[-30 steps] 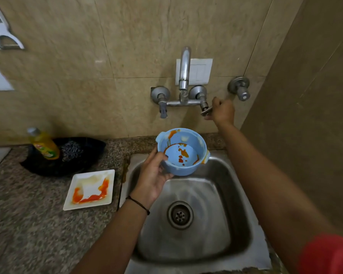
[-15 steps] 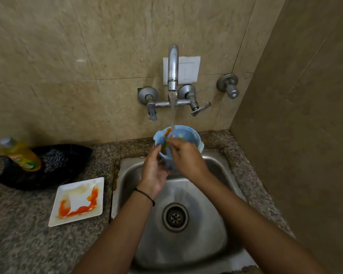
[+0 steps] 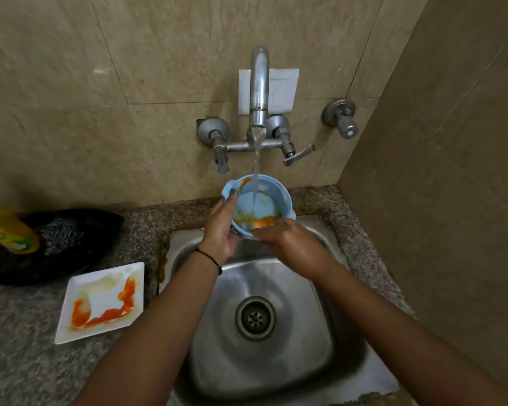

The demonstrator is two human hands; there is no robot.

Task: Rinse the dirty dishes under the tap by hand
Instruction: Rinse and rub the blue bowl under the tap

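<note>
Rinse at an early stage: tap [image 3: 258,83] runs into blue bowl [image 3: 266,197] over sink [image 3: 320,332], left hand [image 3: 222,230] gripping its wall, right hand [image 3: 291,244] at near rim (grip or rub: cannot tell), orange residue inside; smeared white plate [image 3: 100,300] on counter not yet rinsed.

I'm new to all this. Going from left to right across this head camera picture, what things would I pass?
yellow bottle → white plate, smeared with orange sauce → blue bowl under the running tap → wall valve
</note>
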